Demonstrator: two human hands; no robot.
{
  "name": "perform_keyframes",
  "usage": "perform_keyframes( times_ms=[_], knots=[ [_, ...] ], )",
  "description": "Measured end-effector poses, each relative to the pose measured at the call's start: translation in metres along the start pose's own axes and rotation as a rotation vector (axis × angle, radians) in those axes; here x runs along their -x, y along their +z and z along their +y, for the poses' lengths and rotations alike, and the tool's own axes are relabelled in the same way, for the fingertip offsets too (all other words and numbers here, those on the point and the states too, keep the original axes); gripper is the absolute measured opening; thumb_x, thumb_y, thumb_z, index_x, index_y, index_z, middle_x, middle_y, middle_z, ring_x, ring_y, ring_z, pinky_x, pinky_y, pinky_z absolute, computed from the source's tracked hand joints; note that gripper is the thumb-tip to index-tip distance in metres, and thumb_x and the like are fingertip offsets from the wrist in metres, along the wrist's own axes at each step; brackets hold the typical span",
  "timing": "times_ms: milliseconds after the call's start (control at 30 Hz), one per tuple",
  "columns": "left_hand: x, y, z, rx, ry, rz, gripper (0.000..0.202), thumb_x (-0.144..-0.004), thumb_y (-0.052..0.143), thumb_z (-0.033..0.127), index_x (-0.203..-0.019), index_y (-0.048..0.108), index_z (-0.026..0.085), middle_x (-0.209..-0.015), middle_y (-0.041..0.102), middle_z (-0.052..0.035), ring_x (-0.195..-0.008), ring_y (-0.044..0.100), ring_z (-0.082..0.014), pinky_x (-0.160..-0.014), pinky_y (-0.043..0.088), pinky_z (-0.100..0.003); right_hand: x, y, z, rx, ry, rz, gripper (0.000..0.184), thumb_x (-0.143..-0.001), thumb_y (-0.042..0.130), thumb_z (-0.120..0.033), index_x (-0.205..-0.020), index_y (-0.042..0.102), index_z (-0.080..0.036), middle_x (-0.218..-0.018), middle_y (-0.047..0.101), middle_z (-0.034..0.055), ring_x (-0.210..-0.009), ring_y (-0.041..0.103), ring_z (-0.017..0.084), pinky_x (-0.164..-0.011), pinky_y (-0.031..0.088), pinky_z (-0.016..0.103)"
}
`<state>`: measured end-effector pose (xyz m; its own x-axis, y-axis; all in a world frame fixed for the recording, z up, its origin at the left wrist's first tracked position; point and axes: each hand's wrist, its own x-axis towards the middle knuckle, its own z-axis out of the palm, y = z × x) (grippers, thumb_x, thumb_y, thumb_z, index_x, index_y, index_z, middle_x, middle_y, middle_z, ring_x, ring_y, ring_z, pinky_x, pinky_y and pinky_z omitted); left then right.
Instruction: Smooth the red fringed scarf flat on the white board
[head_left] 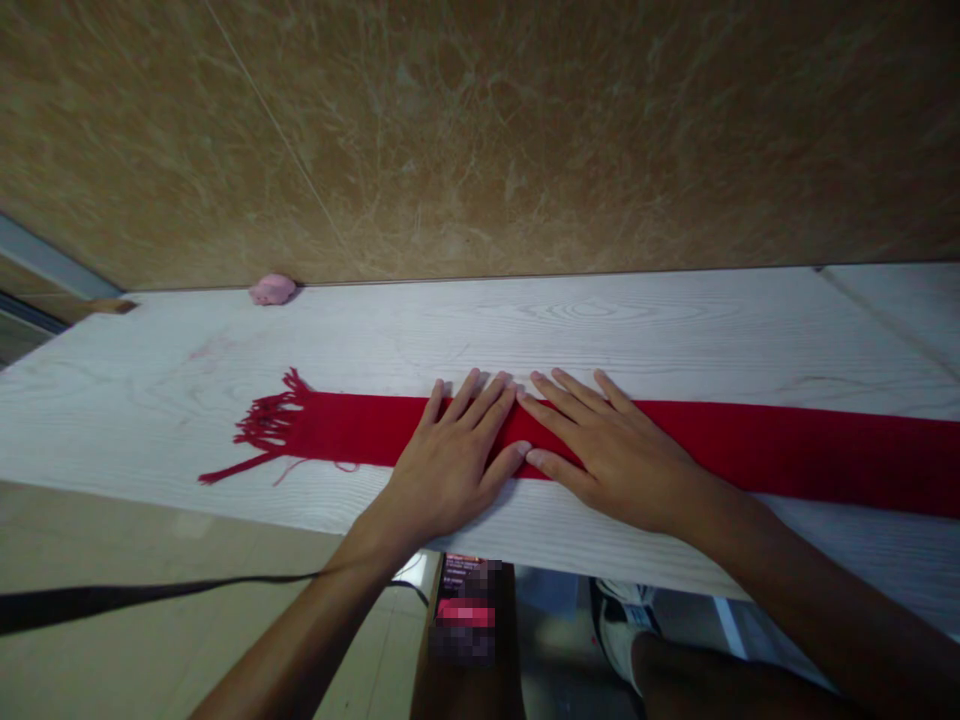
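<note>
**Hands flat on scarf, mid-frame**

Across the centre, a pale wooden table (675,330) carried a red scarf (787,445), fringe at left. Left hand (450,460) and right hand (607,450) lay flat on it, fingers spread, gripping nothing. A pink lump (272,289) sat upper left.

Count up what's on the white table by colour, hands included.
Red: 1, the scarf, lying flat along the table.
Pink: 1, a small lump at the wall edge.
Bare hands: 2, left hand and right hand, both flat on the scarf.
Total: 4.
</note>
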<state>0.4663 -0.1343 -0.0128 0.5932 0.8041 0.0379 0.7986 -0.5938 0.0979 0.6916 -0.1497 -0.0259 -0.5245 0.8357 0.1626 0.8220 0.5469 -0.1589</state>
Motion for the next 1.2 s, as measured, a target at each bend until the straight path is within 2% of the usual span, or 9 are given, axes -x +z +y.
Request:
perform_keyframes(
  times_ms=[367, 667, 833, 1200],
  knots=[
    [0.0001, -0.002, 0.0007, -0.006, -0.001, -0.017, 0.068, -0.11, 0.027, 0.059, -0.166, 0.031, 0.019, -0.175, 0.028, -0.0058, -0.165, 0.014, -0.0301, -0.133, 0.014, -0.063, 0.0002, -0.0001, -0.0001, -0.002, 0.001, 0.006, 0.071, -0.109, 0.032, -0.063, -0.163, 0.041, -0.017, -0.17, 0.034, 0.0139, -0.159, 0.028, 0.033, -0.127, 0.021, 0.066],
    [0.0006, -0.0021, 0.0005, 0.015, 0.008, 0.013, 0.065, -0.11, 0.029, 0.059, -0.166, 0.032, 0.026, -0.174, 0.031, -0.004, -0.164, 0.017, -0.0298, -0.133, 0.015, -0.063, 0.0003, -0.0011, -0.0012, -0.014, 0.005, 0.006, 0.071, -0.109, 0.033, -0.062, -0.163, 0.042, -0.017, -0.17, 0.035, 0.0142, -0.159, 0.028, 0.033, -0.127, 0.021, 0.066],
    [0.0003, -0.0019, 0.0007, 0.004, 0.007, 0.003, 0.067, -0.11, 0.027, 0.059, -0.166, 0.031, 0.022, -0.174, 0.03, -0.0059, -0.165, 0.016, -0.0304, -0.133, 0.014, -0.063, 0.0005, -0.0001, -0.0012, -0.017, 0.008, 0.014, 0.07, -0.11, 0.033, -0.062, -0.163, 0.042, -0.018, -0.17, 0.036, 0.0145, -0.159, 0.028, 0.033, -0.128, 0.02, 0.065],
    [-0.0003, -0.0023, 0.001, -0.004, -0.002, -0.008, 0.067, -0.11, 0.027, 0.059, -0.166, 0.031, 0.022, -0.175, 0.029, -0.005, -0.165, 0.015, -0.0298, -0.133, 0.014, -0.063, 0.0009, 0.0005, -0.001, -0.004, 0.013, 0.01, 0.072, -0.109, 0.028, -0.065, -0.163, 0.041, -0.019, -0.17, 0.036, 0.0134, -0.159, 0.027, 0.032, -0.128, 0.021, 0.064]
  ],
)
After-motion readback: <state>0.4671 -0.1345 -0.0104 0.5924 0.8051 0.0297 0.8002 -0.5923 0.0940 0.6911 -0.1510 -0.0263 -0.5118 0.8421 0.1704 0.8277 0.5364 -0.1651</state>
